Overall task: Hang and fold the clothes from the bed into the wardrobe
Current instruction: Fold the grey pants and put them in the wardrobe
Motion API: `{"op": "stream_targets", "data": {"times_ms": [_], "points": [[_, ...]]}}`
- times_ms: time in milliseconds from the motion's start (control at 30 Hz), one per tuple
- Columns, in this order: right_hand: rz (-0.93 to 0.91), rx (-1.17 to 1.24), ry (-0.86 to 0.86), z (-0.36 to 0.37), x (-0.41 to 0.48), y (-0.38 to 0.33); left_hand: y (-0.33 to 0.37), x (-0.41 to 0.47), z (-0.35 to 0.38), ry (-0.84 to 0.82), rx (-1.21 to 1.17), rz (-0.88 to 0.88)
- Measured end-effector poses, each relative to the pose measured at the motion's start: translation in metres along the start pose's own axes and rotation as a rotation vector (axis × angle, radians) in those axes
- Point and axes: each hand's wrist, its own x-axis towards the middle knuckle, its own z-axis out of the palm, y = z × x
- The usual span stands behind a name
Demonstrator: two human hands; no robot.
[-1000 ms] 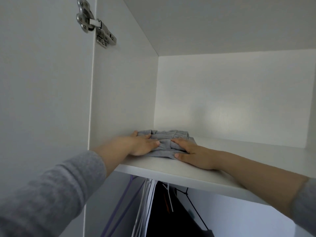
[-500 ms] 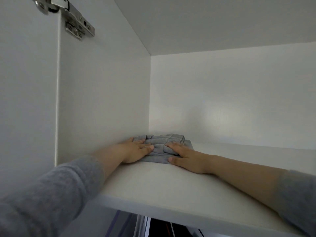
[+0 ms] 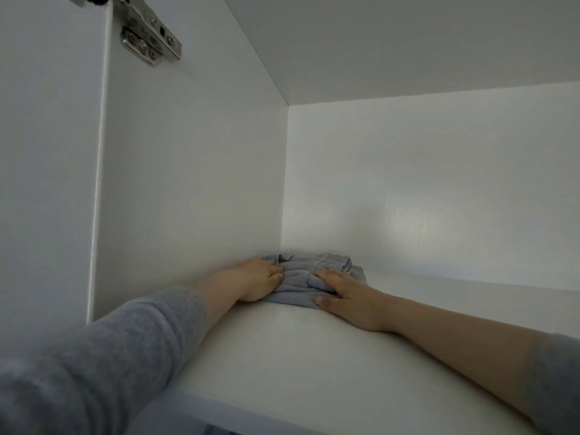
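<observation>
— Where's the folded grey garment (image 3: 301,271)?
— On the wardrobe shelf (image 3: 282,356), in its back left corner.
— And the grips?
— The left grip (image 3: 262,279) and right grip (image 3: 345,290) both lie flat, fingers straight, pressing it.

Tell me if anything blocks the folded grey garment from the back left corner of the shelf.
Nothing visible does. The folded grey garment lies on the shelf close to that corner, left hand and right hand resting directly on it, and no other thing shows between it and the back wall.
</observation>
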Motion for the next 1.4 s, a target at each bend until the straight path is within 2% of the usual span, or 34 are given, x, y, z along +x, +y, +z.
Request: {"op": "stream_targets", "data": {"times_ms": [367, 667, 800, 967, 1167, 1267, 1400], "points": [[-0.006, 0.027, 0.050, 0.001, 0.017, 0.016, -0.003, 0.018, 0.006, 0.079, 0.005, 0.016], [-0.001, 0.054, 0.065, -0.002, 0.017, 0.014, -0.005, 0.025, 0.006, 0.081, -0.004, 0.024], [-0.052, 0.072, 0.193, -0.004, 0.008, 0.008, -0.002, 0.014, 0.000, 0.157, -0.042, 0.040], [0.015, 0.023, 0.334, -0.007, -0.012, -0.007, 0.018, -0.013, -0.006, 0.201, -0.106, 0.049], [0.112, 0.104, 0.269, -0.010, -0.047, -0.034, 0.048, -0.063, -0.009, 0.233, -0.243, 0.013], [0.106, 0.117, 0.240, -0.016, -0.072, -0.044, 0.062, -0.091, -0.011, 0.236, -0.321, -0.052], [0.034, 0.090, 0.118, -0.030, -0.118, -0.054, 0.082, -0.119, -0.014, 0.253, -0.486, -0.143]]}}
